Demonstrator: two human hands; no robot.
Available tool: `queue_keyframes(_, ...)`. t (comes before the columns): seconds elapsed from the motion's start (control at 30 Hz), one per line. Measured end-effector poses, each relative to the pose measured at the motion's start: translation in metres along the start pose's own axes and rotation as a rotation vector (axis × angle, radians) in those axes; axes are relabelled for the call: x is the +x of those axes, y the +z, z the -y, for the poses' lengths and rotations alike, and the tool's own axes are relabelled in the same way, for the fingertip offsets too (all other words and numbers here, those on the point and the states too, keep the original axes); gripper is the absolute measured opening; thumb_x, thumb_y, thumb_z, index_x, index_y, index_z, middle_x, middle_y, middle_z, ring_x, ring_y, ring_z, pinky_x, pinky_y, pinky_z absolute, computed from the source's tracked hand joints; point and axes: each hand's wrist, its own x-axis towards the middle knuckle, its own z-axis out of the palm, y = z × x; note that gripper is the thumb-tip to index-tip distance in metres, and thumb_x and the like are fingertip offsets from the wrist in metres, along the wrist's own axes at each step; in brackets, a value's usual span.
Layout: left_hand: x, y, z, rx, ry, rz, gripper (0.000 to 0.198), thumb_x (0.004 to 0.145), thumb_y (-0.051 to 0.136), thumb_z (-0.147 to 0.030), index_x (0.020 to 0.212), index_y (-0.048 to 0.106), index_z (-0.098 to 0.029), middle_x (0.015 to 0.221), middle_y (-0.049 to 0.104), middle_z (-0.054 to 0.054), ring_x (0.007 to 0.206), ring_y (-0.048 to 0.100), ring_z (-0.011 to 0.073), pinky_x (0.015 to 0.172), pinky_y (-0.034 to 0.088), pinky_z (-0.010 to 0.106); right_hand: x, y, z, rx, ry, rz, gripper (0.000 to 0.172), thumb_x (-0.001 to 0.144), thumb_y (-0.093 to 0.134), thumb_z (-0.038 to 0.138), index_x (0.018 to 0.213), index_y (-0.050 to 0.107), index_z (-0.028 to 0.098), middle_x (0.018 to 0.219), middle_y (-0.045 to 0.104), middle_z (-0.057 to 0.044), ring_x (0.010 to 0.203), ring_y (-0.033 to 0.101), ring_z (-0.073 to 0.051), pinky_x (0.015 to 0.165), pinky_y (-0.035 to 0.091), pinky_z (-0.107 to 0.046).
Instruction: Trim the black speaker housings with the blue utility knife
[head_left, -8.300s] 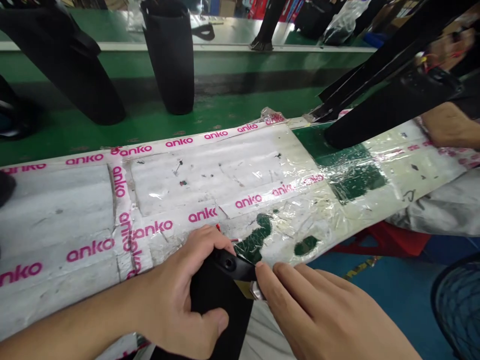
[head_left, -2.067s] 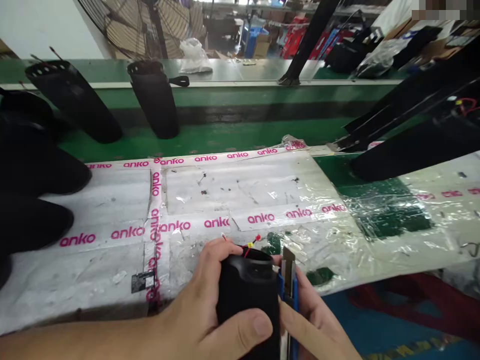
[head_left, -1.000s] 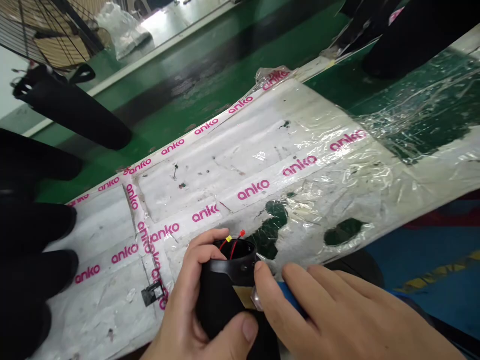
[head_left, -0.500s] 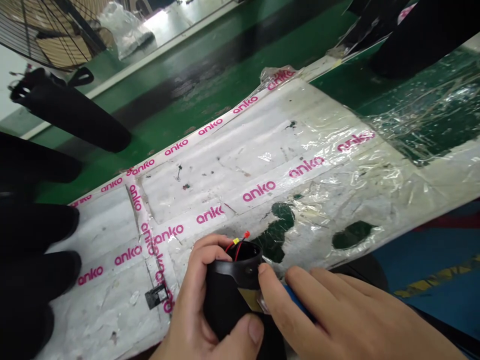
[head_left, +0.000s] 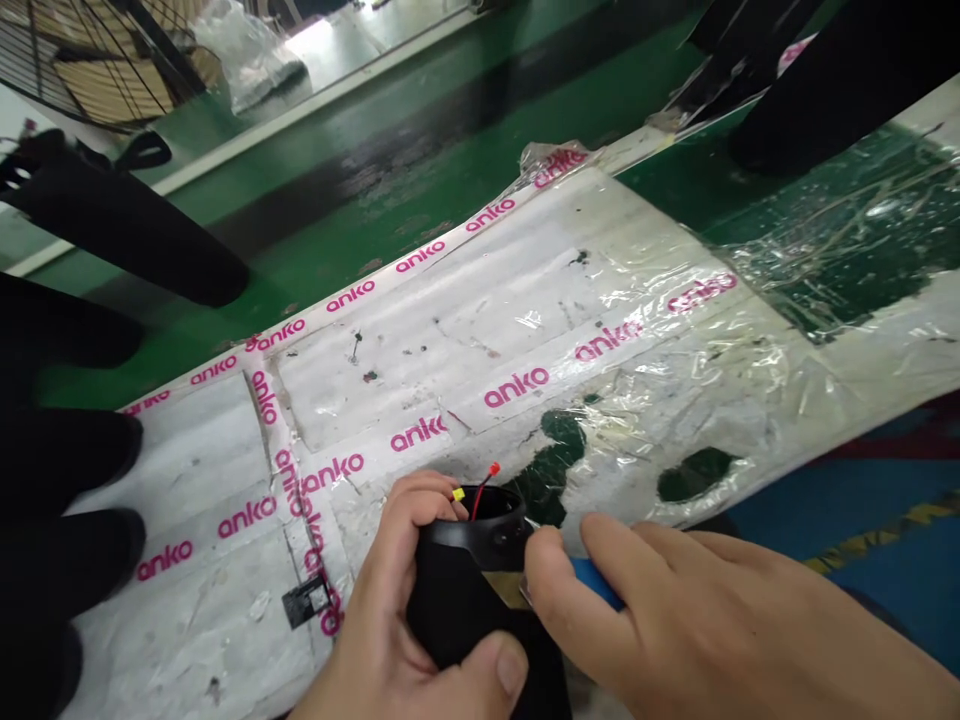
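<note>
the held casing (head_left: 457, 600) is plain matte black, its collar (head_left: 469, 540) a glossier black. inside the mouth, a wire (head_left: 478, 503) is red up to a bright red tip; a tag (head_left: 459, 494) near it is yellow. the cutter handle (head_left: 598, 582) is blue, the strip (head_left: 506, 588) by it brownish gold. the bench cover (head_left: 450, 340) is white with dark specks, crossed by white tape (head_left: 517, 388) printed in pink (one word repeating, "anko"). the bench (head_left: 330, 240) is green, the floor (head_left: 907, 510) blue with a yellow-and-dark stripe (head_left: 862, 543).
</note>
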Motion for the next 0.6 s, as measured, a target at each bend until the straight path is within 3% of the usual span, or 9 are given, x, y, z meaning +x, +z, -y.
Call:
queue_keyframes(0.2, 0.002, 0.003, -0.003, -0.073, -0.035, -0.006, 0.047, 0.068, 0.089, -0.024, 0.111, 0.070, -0.031, 0.134, 0.057, 0.003, 0.126, 0.061, 0.0280, 0.079, 0.061, 0.021, 0.005, -0.001, -0.009, 0.082, 0.001, 0.046, 0.050, 0.069, 0.055, 0.009, 0.115, 0.047, 0.028, 0.071, 0.062, 0.007, 0.049, 0.056, -0.016, 0.046, 0.035, -0.033)
queue_keyframes(0.37, -0.001, 0.005, -0.003, -0.015, -0.053, -0.009, 0.048, 0.073, 0.085, -0.025, 0.117, 0.068, -0.034, 0.137, 0.055, 0.005, 0.128, 0.060, 0.0311, 0.062, 0.057, 0.018, 0.006, -0.003, -0.011, 0.072, -0.020, 0.086, 0.060, 0.057, 0.054, 0.009, 0.114, 0.047, 0.027, 0.070, 0.061, 0.006, 0.047, 0.056, -0.017, 0.045, 0.034, -0.033)
queue_keyframes(0.5, -0.001, 0.010, -0.004, 0.028, 0.006, -0.001, 0.053, 0.077, 0.082, -0.025, 0.125, 0.061, -0.036, 0.127, 0.059, 0.005, 0.094, 0.067, 0.0227, 0.057, 0.055, 0.021, 0.011, -0.009, -0.010, 0.067, -0.015, 0.091, 0.057, 0.051, 0.057, 0.013, 0.106, 0.049, 0.026, 0.062, 0.057, 0.005, 0.038, 0.048, -0.017, 0.040, 0.025, -0.033)
queue_keyframes(0.6, 0.002, 0.010, -0.005, 0.107, 0.056, 0.051, 0.050, 0.082, 0.077, -0.026, 0.127, 0.057, -0.036, 0.114, 0.061, 0.002, 0.080, 0.061, 0.0176, 0.062, 0.054, 0.024, 0.023, -0.016, -0.014, 0.163, -0.034, 0.285, 0.051, 0.050, 0.061, 0.008, 0.097, 0.052, 0.027, 0.064, 0.060, 0.005, 0.040, 0.052, -0.019, 0.041, 0.018, -0.034)
